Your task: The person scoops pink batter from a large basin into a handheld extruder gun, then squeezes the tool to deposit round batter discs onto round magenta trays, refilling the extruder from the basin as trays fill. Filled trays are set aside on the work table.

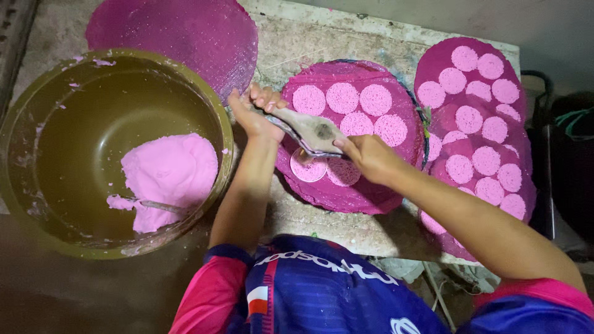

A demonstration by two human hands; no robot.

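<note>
Between the two hands, a flat grey scraper (312, 131) lies across a round magenta tray (359, 192) dotted with pale pink batter discs (342, 98). At its far end, the left hand (255, 111) curls around the scraper, fingers folded over the top. At the near end, the right hand (366, 154) pinches the scraper, thumb on its upper face. Just under the blade sit two freshly spread discs (308, 169). Beyond the right hand, more filled magenta trays (476, 117) overlap one another. Left of the left hand stands a large olive basin (80, 124) holding a mound of pink batter (170, 173) with a spoon (158, 205) stuck in it.
</note>
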